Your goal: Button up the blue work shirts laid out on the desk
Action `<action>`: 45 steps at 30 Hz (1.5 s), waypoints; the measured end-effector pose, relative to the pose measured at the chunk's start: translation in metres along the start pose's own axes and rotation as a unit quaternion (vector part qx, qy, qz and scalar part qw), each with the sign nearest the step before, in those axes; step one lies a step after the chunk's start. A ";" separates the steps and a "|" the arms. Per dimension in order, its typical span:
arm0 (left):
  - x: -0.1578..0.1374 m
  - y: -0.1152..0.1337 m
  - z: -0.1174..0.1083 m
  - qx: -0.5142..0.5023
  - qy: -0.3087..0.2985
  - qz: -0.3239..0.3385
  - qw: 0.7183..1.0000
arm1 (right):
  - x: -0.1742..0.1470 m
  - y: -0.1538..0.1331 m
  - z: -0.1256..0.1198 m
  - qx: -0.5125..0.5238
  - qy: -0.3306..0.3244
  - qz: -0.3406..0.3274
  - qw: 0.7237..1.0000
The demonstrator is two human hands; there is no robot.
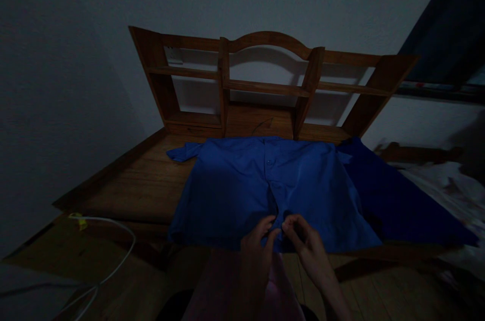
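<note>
A blue button-up shirt lies spread across the wooden desk, its hem hanging at the front edge. One button shows on its front placket, which gapes apart lower down. At the lower end of that opening, my left hand pinches the shirt's edge between thumb and fingers. Close beside it on the right, my right hand also has its fingertips closed on the placket. Whether a button sits between the fingers is too dark and small to tell.
A wooden shelf unit stands at the back of the desk. Darker blue cloth lies to the right of the shirt. A white cable loops at the lower left. Pale bedding is at the far right.
</note>
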State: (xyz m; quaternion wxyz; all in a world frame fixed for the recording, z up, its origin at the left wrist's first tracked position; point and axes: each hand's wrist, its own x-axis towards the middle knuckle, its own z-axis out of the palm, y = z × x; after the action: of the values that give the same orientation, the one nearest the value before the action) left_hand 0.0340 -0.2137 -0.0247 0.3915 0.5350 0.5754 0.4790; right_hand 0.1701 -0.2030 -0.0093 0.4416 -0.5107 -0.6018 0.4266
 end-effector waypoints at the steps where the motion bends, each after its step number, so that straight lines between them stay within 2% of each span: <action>1: 0.000 0.000 0.000 0.004 0.001 0.005 1.000 | 0.000 -0.001 -0.001 -0.001 -0.003 0.000 1.000; 11: -0.001 -0.001 0.005 0.037 0.028 0.061 0.997 | -0.002 0.000 -0.001 0.001 0.004 -0.004 1.000; 16: -0.004 0.001 0.008 0.046 0.012 0.106 0.993 | -0.001 0.003 -0.002 0.000 0.018 -0.004 1.000; 21: -0.006 0.003 0.008 0.022 -0.022 0.075 0.997 | -0.007 -0.001 -0.003 0.010 0.044 -0.007 0.999; 24: -0.007 0.011 0.003 -0.042 -0.067 0.062 0.995 | -0.016 -0.004 -0.008 -0.011 0.081 -0.015 0.997; 26: -0.006 0.016 -0.001 -0.055 -0.073 0.032 0.995 | -0.023 -0.005 -0.017 -0.055 0.126 -0.014 0.990; 28: -0.004 0.018 -0.004 -0.049 -0.076 -0.003 0.996 | -0.030 -0.006 -0.032 -0.128 0.185 -0.006 0.974; 30: -0.002 0.019 -0.005 -0.040 -0.085 -0.020 0.995 | -0.034 -0.006 -0.052 -0.226 0.251 -0.008 0.941; 33: -0.003 0.019 -0.005 0.007 -0.082 0.003 0.997 | -0.036 0.000 -0.087 -0.396 0.307 -0.079 0.862; 35: -0.007 0.021 -0.010 0.072 -0.072 0.014 0.995 | -0.036 0.007 -0.108 -0.486 0.306 -0.132 0.808; 36: -0.008 0.021 -0.014 0.106 -0.079 0.014 0.991 | -0.036 0.012 -0.118 -0.513 0.294 -0.142 0.794; 37: -0.009 0.020 -0.022 0.139 -0.090 0.013 0.986 | -0.037 0.017 -0.127 -0.528 0.276 -0.140 0.791; 40: -0.007 0.010 -0.059 0.240 -0.095 0.041 0.965 | -0.040 0.030 -0.146 -0.533 0.208 -0.132 0.809; 42: -0.001 -0.003 -0.097 0.333 -0.037 0.093 0.938 | -0.043 0.037 -0.155 -0.534 0.179 -0.148 0.813; 45: 0.009 -0.022 -0.159 0.454 0.049 0.161 0.875 | -0.047 0.044 -0.161 -0.541 0.182 -0.157 0.806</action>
State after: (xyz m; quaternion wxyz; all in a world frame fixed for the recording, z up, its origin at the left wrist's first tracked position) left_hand -0.1255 -0.2250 -0.0084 -0.0061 0.7153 0.6537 0.2469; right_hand 0.3406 -0.2343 -0.0168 0.2563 -0.6338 -0.7155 -0.1439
